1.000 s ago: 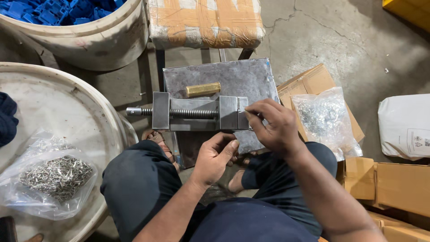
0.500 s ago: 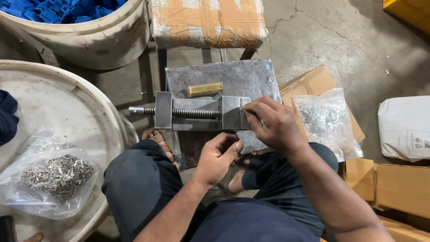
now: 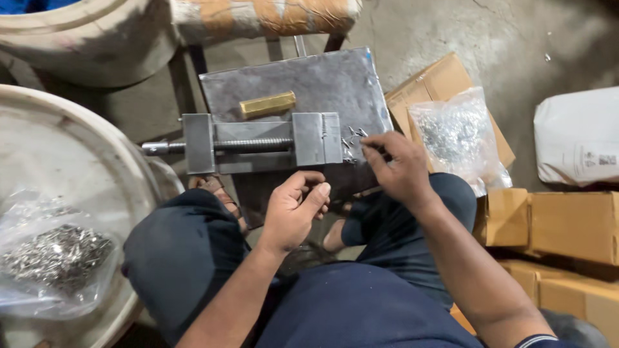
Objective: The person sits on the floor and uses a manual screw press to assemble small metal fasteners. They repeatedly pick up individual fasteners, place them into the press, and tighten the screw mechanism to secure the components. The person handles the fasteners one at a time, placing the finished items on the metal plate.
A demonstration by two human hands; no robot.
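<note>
The vise point(image 3: 258, 143) is dull grey steel; the block point(image 3: 267, 104) behind it is brass-yellow; the plate point(image 3: 322, 80) beneath is dark mottled grey; the boxes point(image 3: 567, 222) are tan cardboard; the clear bag point(image 3: 459, 132) holds silvery bits; the trousers point(image 3: 187, 258) are dark navy; the sack point(image 3: 577, 138) is white.

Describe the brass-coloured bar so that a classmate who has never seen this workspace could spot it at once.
Start at the grey metal plate in front of the seated person's knees. A steel vise with a threaded screw lies across its near edge; the brass bar lies just beyond it, loose on the plate, slightly tilted. It is the only golden, blocky piece there: everything around it is grey steel or small silvery parts.
</note>
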